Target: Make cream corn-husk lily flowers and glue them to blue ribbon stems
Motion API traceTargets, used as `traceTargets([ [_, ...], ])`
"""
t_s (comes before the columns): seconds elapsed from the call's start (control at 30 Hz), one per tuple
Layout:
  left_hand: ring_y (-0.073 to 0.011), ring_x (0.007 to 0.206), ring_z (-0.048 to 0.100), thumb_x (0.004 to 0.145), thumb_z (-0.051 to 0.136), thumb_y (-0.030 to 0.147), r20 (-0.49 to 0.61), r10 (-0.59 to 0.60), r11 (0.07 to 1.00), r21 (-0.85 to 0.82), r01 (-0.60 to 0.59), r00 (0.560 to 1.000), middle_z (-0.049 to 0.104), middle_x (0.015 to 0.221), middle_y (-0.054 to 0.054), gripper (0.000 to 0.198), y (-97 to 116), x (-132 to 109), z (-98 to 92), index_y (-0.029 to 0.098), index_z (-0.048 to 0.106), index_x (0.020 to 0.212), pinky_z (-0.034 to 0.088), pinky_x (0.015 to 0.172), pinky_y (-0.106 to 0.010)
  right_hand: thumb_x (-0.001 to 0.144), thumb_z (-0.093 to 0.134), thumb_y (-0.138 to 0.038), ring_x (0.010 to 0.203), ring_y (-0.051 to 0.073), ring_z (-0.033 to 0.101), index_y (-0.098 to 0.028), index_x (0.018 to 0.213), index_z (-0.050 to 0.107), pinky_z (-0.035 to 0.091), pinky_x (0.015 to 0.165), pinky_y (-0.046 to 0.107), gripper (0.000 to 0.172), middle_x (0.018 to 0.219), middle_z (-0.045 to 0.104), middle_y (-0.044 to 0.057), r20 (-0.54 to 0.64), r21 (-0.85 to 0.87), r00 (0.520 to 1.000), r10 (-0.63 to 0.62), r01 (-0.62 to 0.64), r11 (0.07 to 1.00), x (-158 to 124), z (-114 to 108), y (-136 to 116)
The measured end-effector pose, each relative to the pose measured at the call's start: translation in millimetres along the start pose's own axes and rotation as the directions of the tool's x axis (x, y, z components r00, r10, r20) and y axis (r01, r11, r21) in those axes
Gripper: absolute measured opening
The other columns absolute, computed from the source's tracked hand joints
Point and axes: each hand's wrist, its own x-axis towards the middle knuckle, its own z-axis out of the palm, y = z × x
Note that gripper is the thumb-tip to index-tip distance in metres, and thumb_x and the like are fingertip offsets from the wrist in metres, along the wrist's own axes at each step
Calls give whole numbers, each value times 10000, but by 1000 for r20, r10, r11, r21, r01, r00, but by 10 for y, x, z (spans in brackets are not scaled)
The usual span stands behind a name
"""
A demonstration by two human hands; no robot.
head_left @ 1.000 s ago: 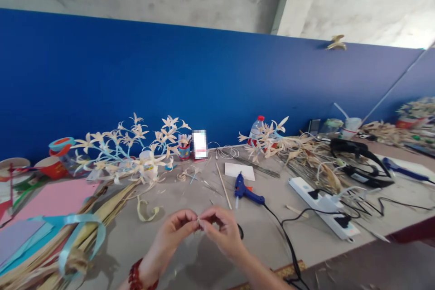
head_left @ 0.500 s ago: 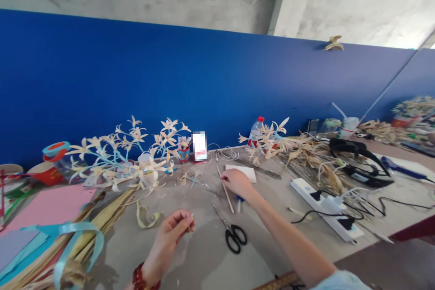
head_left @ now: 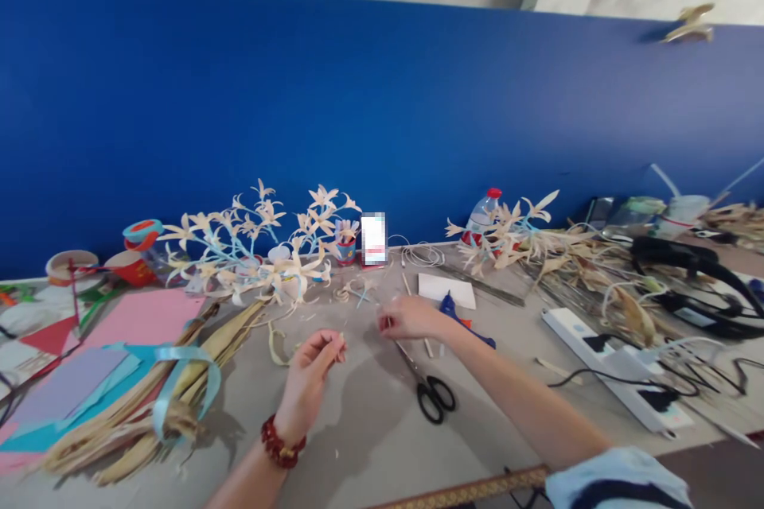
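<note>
My left hand (head_left: 313,382), with a red bead bracelet at the wrist, is held above the grey table, thumb and fingers pinched on a small pale scrap (head_left: 342,339) that barely shows. My right hand (head_left: 411,320) reaches in from the right, its fingers pinched together near the tips of the black-handled scissors (head_left: 437,396). Whatever lies between those fingers is too small and blurred to make out. A thin pale stick (head_left: 428,347) lies partly beneath my right hand. Beyond that wrist are a blue glue gun (head_left: 449,306) and a white card (head_left: 447,292).
Pale husk flowers on blue stems (head_left: 239,235) stand at the back left, with more flowers (head_left: 507,231) near a bottle (head_left: 482,215). Dried husks tied with ribbon (head_left: 137,421) and coloured paper (head_left: 89,382) lie left. A power strip (head_left: 621,374) with cables sits right.
The view has shifted. My right hand has moved left and nearer, from the pale stick to by the scissors' tips, uncovering the glue gun. My left hand keeps its pinch.
</note>
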Motion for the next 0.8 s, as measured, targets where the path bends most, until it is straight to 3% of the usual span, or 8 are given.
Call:
traceTargets([
  [0.13, -100, 636, 504, 768, 714, 311, -33, -4, 1000, 0, 4, 999, 602, 691, 3, 167, -39, -8, 13, 158, 653, 742, 406, 647, -213, 755, 646, -256, 906, 219, 634, -189, 929, 707, 433, 727, 277, 196, 938, 719, 64, -28, -42, 977, -211, 210, 977, -104, 219, -407],
  [0.27, -97, 630, 502, 756, 721, 316, -43, 5, 1000, 8, -5, 999, 610, 698, 6, 167, -62, -30, 25, 163, 658, 737, 404, 653, -214, 739, 580, -96, 796, 233, 646, -132, 826, 720, 416, 715, 312, 168, 836, 735, 121, -62, -123, 956, -285, 276, 953, -43, 434, -612],
  [0.47, -106, 620, 510, 742, 728, 331, -47, 13, 1000, 16, -12, 999, 616, 696, -9, 188, -53, -37, 47, 157, 663, 713, 412, 650, -229, 754, 550, -68, 762, 230, 651, -126, 810, 718, 423, 694, 301, 186, 829, 741, 124, -122, -179, 948, -295, 271, 946, 3, 485, -637],
  [0.8, -105, 623, 502, 769, 703, 308, -36, 12, 1000, 8, -12, 999, 602, 686, -9, 175, -39, -59, 51, 151, 646, 717, 411, 648, -228, 751, 585, -161, 841, 252, 669, -142, 897, 702, 465, 714, 299, 188, 867, 734, 119, -66, -155, 979, -192, 180, 971, -51, 447, -586],
])
